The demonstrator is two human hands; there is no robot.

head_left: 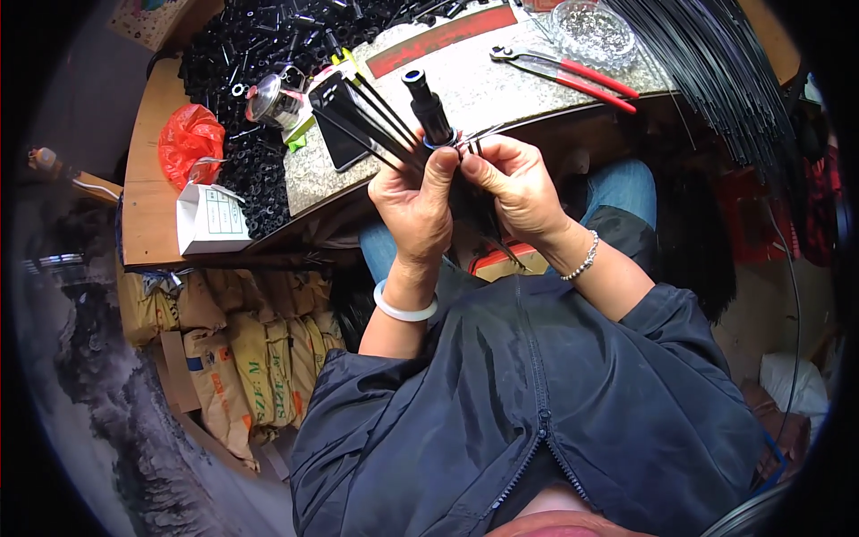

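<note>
A black plastic umbrella runner (429,109), a stepped tube with a pale ring near its base, stands up between my fingertips just off the table's front edge. My left hand (413,210) is closed on it, thumb pressed against the base. Several thin black ribs (380,116) fan out past that hand to the upper left. My right hand (521,190) pinches at the same base from the other side, with short thin rod ends showing by its fingers. More dark rods (488,228) hang below the hands. My fingers hide the joint itself.
Black plastic parts (259,45) heap at the far left. A phone (344,125), glass jar (277,100), red bag (191,143) and white box (210,219) lie nearer. Red-handled pliers (573,76), a glass bowl (592,34) and bundled black ribs (716,76) are at right.
</note>
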